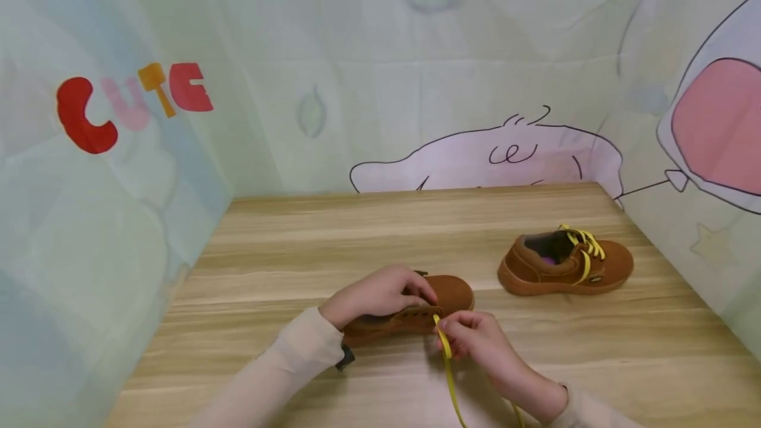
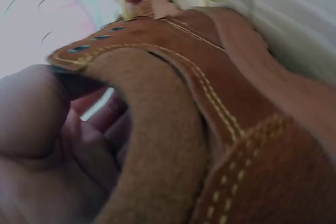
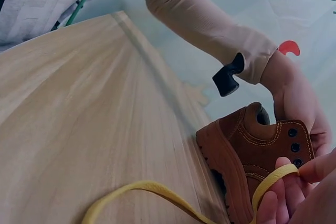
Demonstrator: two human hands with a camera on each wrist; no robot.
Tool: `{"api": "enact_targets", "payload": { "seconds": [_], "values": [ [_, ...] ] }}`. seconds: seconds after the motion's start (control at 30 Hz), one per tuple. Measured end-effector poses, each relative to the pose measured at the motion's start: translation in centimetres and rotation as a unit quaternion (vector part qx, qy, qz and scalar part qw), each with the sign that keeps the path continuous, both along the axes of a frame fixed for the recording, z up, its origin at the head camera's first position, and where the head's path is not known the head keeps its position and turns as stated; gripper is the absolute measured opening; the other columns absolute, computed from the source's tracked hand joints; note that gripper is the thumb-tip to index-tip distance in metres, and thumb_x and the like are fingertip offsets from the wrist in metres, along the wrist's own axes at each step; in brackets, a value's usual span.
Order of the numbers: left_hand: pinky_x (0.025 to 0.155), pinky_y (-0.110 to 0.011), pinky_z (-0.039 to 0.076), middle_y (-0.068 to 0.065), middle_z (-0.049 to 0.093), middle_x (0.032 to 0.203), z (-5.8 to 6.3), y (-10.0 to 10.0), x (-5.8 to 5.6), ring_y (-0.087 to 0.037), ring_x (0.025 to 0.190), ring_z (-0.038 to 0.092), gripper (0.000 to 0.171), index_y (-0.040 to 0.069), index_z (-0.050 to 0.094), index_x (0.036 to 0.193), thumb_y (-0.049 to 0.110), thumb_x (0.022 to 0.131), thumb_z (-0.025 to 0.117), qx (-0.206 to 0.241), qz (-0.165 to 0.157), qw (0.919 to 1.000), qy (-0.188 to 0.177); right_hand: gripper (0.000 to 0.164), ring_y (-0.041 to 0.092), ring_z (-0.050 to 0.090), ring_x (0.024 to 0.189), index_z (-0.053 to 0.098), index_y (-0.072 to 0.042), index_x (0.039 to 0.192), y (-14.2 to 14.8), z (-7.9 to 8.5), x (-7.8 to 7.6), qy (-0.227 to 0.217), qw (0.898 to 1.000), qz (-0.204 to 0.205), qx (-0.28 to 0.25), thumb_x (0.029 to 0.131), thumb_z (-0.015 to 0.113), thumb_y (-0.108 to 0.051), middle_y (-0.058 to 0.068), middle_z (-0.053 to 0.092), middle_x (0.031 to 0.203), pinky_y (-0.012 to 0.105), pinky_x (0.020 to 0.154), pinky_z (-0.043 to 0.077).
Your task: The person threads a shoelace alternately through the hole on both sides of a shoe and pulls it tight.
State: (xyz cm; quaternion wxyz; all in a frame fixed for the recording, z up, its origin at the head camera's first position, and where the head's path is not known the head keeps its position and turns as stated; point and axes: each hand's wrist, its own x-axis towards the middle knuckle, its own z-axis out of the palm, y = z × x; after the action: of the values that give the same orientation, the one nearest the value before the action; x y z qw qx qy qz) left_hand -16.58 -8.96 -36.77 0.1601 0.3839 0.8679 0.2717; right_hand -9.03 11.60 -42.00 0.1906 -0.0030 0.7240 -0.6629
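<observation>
A brown suede shoe (image 1: pixel 454 290) with yellow stitching rests on the table, toe pointing right. Over its opening, my left hand (image 1: pixel 380 292) grips the near eyelet flap (image 2: pixel 113 40), thumb at its edge and fingers inside the shoe. My right hand (image 1: pixel 481 343) pinches a yellow shoelace (image 1: pixel 446 347) close to the front eyelet. From those fingers the lace hangs down and loops over the table toward me. Several dark-rimmed eyelets (image 3: pixel 295 147) along the flap show no lace through them in the right wrist view.
A matching brown shoe (image 1: pixel 615 263), laced in yellow, stands farther back on the right of the wooden table (image 1: pixel 285 236). Printed fabric walls (image 1: pixel 333 32) enclose the table at the back and both sides. A black strap piece (image 3: pixel 227 80) sticks out from the left sleeve.
</observation>
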Motion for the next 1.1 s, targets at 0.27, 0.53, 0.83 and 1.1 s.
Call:
{"api": "enact_targets", "payload": {
  "seconds": [0.27, 0.53, 0.83, 1.1],
  "values": [
    [0.072, -0.012, 0.049, 0.011, 0.075, 0.090, 0.2, 0.9, 0.1, 0.002, 0.075, 0.062, 0.012, 0.021, 0.078, 0.099, 0.016, 0.091, 0.071, -0.072, -0.075, 0.9786, 0.178, 0.032, 0.005, 0.058, 0.064, 0.069, 0.007, 0.104, 0.1, -0.2, -0.2, -0.004, 1.000, 0.021, -0.013, 0.094, 0.063, -0.023, -0.005, 0.071, 0.071, 0.022, 0.062, 0.049],
    [0.072, -0.018, 0.053, 0.015, 0.073, 0.086, 1.2, 1.5, 0.5, -0.002, 0.078, 0.065, 0.019, 0.028, 0.078, 0.089, 0.015, 0.094, 0.065, -0.133, -0.105, 0.9381, 0.302, 0.032, 0.007, 0.059, 0.063, 0.068, 0.008, 0.103, 0.5, -0.4, -0.5, 0.008, 0.999, 0.034, -0.006, 0.096, 0.062, -0.022, -0.005, 0.070, 0.073, 0.024, 0.061, 0.052],
    [0.052, -0.020, 0.041, 0.010, 0.060, 0.072, 3.9, 1.5, -0.6, -0.003, 0.057, 0.043, 0.019, 0.029, 0.074, 0.079, 0.017, 0.091, 0.065, -0.203, -0.101, 0.8838, 0.409, 0.025, 0.008, 0.058, 0.080, 0.070, -0.003, 0.109, 0.3, 1.9, -3.4, 0.117, 0.989, -0.018, 0.091, 0.096, 0.064, -0.024, 0.010, 0.071, 0.100, 0.026, 0.068, 0.052],
    [0.053, -0.020, 0.045, 0.010, 0.063, 0.075, 5.3, 0.9, -1.4, -0.007, 0.062, 0.057, 0.014, 0.026, 0.073, 0.097, 0.013, 0.091, 0.069, -0.120, -0.074, 0.8529, 0.503, 0.030, 0.004, 0.063, 0.089, 0.069, 0.005, 0.109, -0.7, 3.3, -5.1, 0.118, 0.992, 0.048, 0.014, 0.099, 0.059, -0.021, -0.006, 0.075, 0.095, 0.024, 0.078, 0.051]
  ]
}}
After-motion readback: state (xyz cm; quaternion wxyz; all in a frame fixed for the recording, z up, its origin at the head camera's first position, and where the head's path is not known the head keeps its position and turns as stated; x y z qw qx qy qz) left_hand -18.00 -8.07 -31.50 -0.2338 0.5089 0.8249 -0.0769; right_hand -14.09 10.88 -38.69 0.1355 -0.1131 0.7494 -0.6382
